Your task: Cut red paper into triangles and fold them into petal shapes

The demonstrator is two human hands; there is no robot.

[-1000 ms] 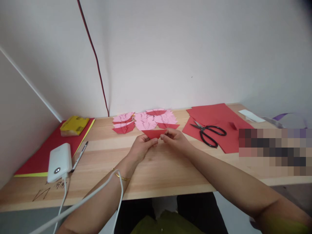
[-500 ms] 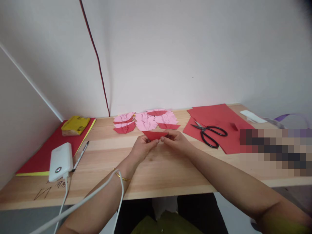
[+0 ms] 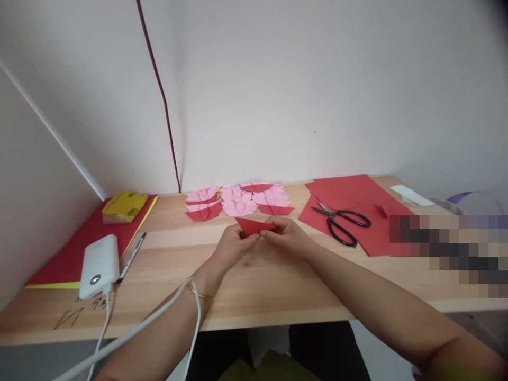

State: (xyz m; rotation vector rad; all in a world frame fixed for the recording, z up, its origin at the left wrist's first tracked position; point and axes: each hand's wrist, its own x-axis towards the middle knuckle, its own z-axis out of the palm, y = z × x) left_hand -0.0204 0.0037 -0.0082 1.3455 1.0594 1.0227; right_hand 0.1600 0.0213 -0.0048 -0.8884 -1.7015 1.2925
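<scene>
Between my two hands is a piece of folded red paper (image 3: 254,226), held above the middle of the table. My left hand (image 3: 234,242) pinches its left part, with the thumb along the lower edge. On the right part, my right hand (image 3: 288,236) grips with thumb and fingers, the thumb tips almost meeting. The fingers behind the paper are partly hidden. Just beyond my hands lie several pink cut-paper pieces (image 3: 238,203) with jagged edges and a few red folded pieces (image 3: 204,211).
At the right, black-handled scissors (image 3: 342,225) rest on red paper sheets (image 3: 373,201), near a white strip (image 3: 411,195). At the left are a white power bank (image 3: 100,266) with a cable, a pen (image 3: 133,257), and a yellow packet (image 3: 125,207) on red sheets (image 3: 67,259). A wall (image 3: 254,106) rises behind.
The folded red paper has tilted in my hands, its right side lower and more of its face showing. Both hands keep hold of it. The view has shifted slightly.
</scene>
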